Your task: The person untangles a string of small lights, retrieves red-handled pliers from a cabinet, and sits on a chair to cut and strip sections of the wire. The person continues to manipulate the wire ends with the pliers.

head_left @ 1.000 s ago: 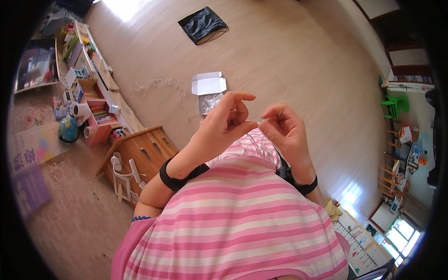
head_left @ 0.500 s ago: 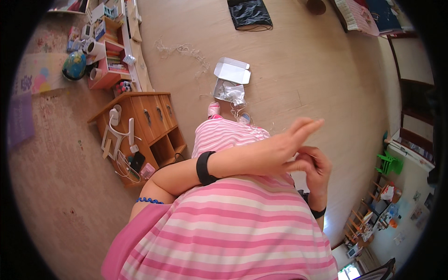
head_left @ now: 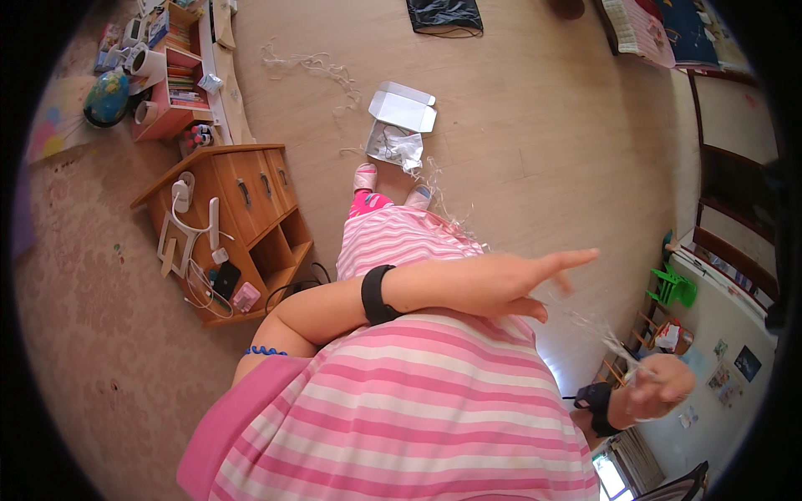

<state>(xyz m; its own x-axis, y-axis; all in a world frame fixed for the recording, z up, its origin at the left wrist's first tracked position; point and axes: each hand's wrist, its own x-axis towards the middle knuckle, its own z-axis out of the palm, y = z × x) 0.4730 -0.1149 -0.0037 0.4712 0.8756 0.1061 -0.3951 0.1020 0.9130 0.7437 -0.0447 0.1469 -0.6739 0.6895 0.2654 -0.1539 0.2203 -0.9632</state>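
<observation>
I'm gripping white string w/ curled R hand; L hand is showing thumb & index parted. String is spanning btwn hands. I'm advising even tension, slow draw, loose strands clear of R shoe, as snagging's likely.

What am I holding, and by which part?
Your right grip holds string where strands bunch together; whether your left grip holds any, I can't tell.
</observation>
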